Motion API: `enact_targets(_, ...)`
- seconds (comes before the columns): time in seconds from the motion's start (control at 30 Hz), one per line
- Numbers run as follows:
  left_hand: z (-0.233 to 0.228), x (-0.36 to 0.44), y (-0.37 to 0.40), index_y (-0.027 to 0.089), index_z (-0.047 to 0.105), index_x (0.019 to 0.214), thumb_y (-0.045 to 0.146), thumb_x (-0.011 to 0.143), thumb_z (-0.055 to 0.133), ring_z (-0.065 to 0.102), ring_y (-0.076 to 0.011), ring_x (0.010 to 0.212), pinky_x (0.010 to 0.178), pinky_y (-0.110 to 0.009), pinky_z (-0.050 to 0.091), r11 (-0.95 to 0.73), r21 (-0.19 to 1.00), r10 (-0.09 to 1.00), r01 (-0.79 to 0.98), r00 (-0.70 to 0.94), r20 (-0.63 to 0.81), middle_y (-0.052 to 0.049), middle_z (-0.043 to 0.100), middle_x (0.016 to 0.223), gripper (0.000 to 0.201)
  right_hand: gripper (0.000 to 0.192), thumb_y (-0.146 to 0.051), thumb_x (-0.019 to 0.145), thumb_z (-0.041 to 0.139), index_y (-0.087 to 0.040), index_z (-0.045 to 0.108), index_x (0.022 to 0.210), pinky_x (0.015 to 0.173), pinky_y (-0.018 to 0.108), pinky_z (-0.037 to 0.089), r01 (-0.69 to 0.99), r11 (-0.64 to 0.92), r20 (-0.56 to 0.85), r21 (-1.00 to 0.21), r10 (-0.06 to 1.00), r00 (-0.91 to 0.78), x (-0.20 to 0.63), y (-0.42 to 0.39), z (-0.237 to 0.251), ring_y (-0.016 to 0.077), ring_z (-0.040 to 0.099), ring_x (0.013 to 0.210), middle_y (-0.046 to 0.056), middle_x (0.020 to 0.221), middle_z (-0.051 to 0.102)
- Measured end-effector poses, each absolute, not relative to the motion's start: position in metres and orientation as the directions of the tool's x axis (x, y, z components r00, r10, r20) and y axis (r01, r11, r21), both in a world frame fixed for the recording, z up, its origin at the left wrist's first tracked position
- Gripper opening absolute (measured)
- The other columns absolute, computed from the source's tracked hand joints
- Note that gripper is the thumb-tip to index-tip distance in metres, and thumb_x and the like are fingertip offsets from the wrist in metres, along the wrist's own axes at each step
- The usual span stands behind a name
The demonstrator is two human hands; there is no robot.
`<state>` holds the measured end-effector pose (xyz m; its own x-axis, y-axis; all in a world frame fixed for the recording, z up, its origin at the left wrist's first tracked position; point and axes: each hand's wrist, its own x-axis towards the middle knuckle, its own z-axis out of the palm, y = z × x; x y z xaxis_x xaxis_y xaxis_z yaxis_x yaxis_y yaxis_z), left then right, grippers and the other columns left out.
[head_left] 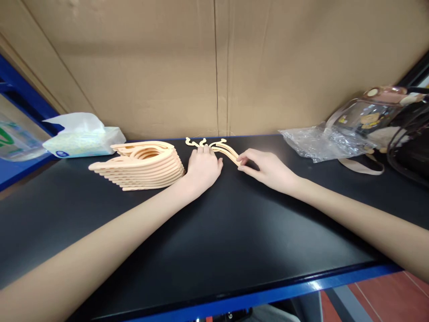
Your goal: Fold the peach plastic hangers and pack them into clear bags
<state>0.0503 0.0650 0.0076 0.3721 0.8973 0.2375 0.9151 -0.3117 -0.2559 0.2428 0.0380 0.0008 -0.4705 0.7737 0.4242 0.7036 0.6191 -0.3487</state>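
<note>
Hanger hooks (219, 148) of peach-coloured plastic are fanned out near the far edge of the black tabletop (234, 232), just in front of the cardboard wall (214, 67). Their curled tips are pressed down by the left hand (203, 167), which lies flat and open over them with the fingers extended, so nothing is enclosed in its grip. The nearer ends of the thin strips are pinched between thumb and fingertips of the right hand (264, 169), whose grip is closed lightly on them. The pieces are judged to be light, thin and somewhat springy, smooth enough to slide over one another, and likely to snap if bent sharply; they would best be taken by the straight shanks rather than by the curled tips. Just beside the left hand a neat stack of hanger bodies (142, 164) in the same matte plastic is seen, broad and curved, overlapping like shingles. A soft pack of tissues (82, 136) lies at the far left corner. Crumpled clear plastic wrap (321, 143) and a transparent bag (372, 118) with a strap are set toward the far right.
</note>
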Motion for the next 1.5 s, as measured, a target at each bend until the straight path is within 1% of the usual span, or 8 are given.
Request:
enact_targets(0.27,0.011,0.049,0.052,0.006,0.064,0.105,0.011,0.096,0.04,0.06,-0.0255,0.107,0.077,-0.03,0.052,-0.483,-0.204,0.829,0.852,0.52,0.207,-0.015,0.062,0.113,0.026,0.02,-0.031,0.09,0.058,-0.018,0.064,0.103,0.089,0.036,0.047,0.715,0.567,0.403,-0.409,0.815,-0.416,0.244,0.038,-0.004,0.0195,0.062,0.096,0.009,0.116,0.059)
enact_targets(0.43,0.017,0.046,0.032,0.008,0.065,0.098,0.014,0.097,0.042,0.064,-0.0238,0.094,0.074,-0.032,0.053,-0.563,-0.171,0.788,0.809,0.587,0.187,-0.011,0.064,0.103,0.024,0.014,-0.029,0.09,0.057,-0.018,0.066,0.087,0.078,0.032,0.048,0.789,0.521,0.335,-0.327,0.844,-0.419,0.248,0.032,0.007,0.0173,0.062,0.083,0.004,0.098,0.062)
enact_targets(0.6,0.021,0.031,0.014,0.012,0.064,0.093,0.017,0.098,0.044,0.064,-0.02,0.089,0.069,-0.029,0.052,-0.64,-0.134,0.739,0.757,0.654,0.162,-0.006,0.064,0.096,0.021,0.029,-0.034,0.095,0.05,-0.024,0.063,0.118,0.083,0.034,0.047,0.821,0.516,0.276,-0.244,0.849,-0.451,0.247,0.023,0.011,0.0186,0.062,0.091,0.005,0.109,0.059)
enact_targets(0.73,0.02,0.022,0.006,0.012,0.064,0.098,0.015,0.097,0.044,0.063,-0.0208,0.089,0.071,-0.031,0.053,-0.676,-0.127,0.701,0.726,0.686,0.197,-0.006,0.063,0.094,0.021,0.028,-0.042,0.094,0.052,-0.019,0.065,0.101,0.079,0.033,0.046,0.856,0.482,0.253,-0.185,0.865,-0.433,0.238,0.016,0.015,0.0192,0.06,0.089,0.006,0.108,0.058)
enact_targets(0.9,0.021,0.021,0.003,0.01,0.063,0.109,0.0,0.089,0.045,0.064,-0.0253,0.085,0.074,-0.038,0.053,-0.597,-0.312,0.721,0.739,0.665,0.197,-0.009,0.064,0.095,0.029,0.01,-0.013,0.089,0.049,-0.017,0.059,0.089,0.066,0.029,0.04,0.875,0.484,0.136,0.01,0.866,-0.481,0.24,0.001,0.033,0.0157,0.055,0.071,0.005,0.093,0.056)
enact_targets(1.07,0.021,0.018,0.006,0.008,0.067,0.104,-0.003,0.086,0.042,0.062,-0.0295,0.101,0.097,-0.045,0.046,-0.576,-0.421,0.635,0.7,0.708,0.309,-0.013,0.067,0.102,0.032,0.034,-0.006,0.077,0.051,-0.021,0.053,0.108,0.068,0.027,0.04,0.825,0.552,-0.024,-0.123,0.829,-0.558,0.261,-0.007,0.049,0.0153,0.057,0.075,0.003,0.102,0.056)
enact_targets(1.23,0.018,0.019,0.003,0.01,0.067,0.106,0.012,0.091,0.047,0.062,-0.0266,0.099,0.09,-0.041,0.048,-0.709,-0.317,0.473,0.63,0.758,0.449,-0.01,0.068,0.106,0.025,0.045,-0.002,0.071,0.048,-0.021,0.051,0.112,0.07,0.027,0.04,0.846,0.505,-0.108,-0.169,0.844,-0.525,0.271,-0.001,0.052,0.0187,0.059,0.085,0.002,0.096,0.061)
enact_targets(1.5,0.01,0.024,-0.006,0.013,0.069,0.103,0.025,0.099,0.043,0.062,-0.0214,0.106,0.107,-0.043,0.034,-0.854,-0.195,0.391,0.482,0.842,0.37,-0.008,0.071,0.106,0.028,0.024,-0.003,0.075,0.044,-0.018,0.053,0.092,0.069,0.031,0.039,0.883,0.451,-0.01,0.135,0.891,-0.453,0.271,0.007,0.046,0.0215,0.056,0.082,0.007,0.093,0.056)
